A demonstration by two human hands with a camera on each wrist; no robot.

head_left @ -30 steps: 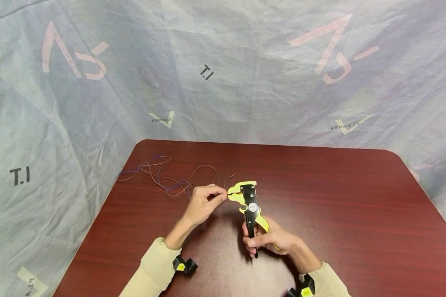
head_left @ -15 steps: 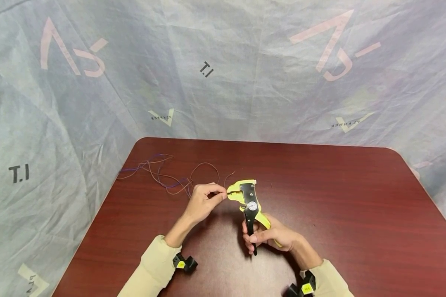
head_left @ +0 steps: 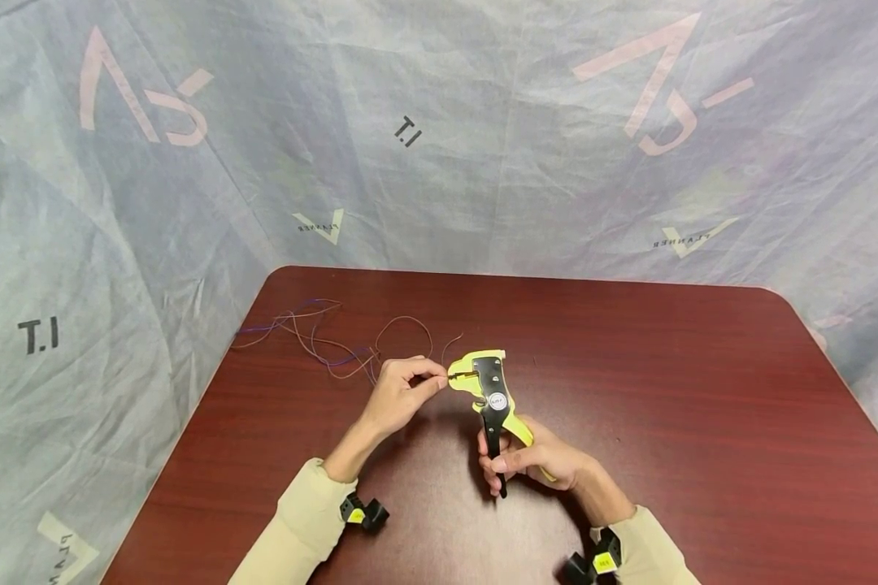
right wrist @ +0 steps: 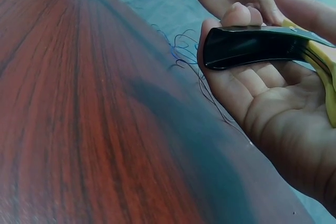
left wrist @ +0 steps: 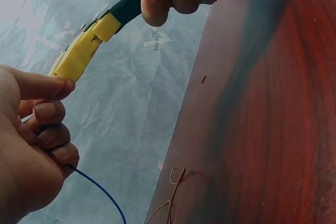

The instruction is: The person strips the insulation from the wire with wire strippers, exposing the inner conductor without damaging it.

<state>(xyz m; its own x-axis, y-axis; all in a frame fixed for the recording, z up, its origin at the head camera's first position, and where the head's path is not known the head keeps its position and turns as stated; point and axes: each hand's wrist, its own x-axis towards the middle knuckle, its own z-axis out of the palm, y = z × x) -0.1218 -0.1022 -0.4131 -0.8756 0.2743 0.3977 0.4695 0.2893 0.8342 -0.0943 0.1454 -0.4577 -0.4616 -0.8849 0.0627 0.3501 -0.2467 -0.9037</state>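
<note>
In the head view my right hand [head_left: 549, 461] grips a yellow and black wire stripper [head_left: 492, 390] by its handles, head pointing up. The black handle [right wrist: 257, 51] lies across the curled fingers in the right wrist view. My left hand [head_left: 398, 398] is at the left side of the tool's head, thumb and index finger pinching a thin wire right at its mouth. A blue wire [left wrist: 100, 186] trails out below the curled fingers of that hand in the left wrist view. The pinched end is hidden by fingertips and the tool.
Thin brown wires [left wrist: 177, 184], tangled with blue ones, spread over the left part of the dark red table [head_left: 666, 390]. A short brown snippet [left wrist: 203, 79] lies on the tabletop. Grey printed sheeting [head_left: 439, 187] hangs behind and to the left.
The head view has tilted slightly, so the scene sits a little higher. Both hands keep their places; the stripper's yellow handle stands slightly farther from the black one.
</note>
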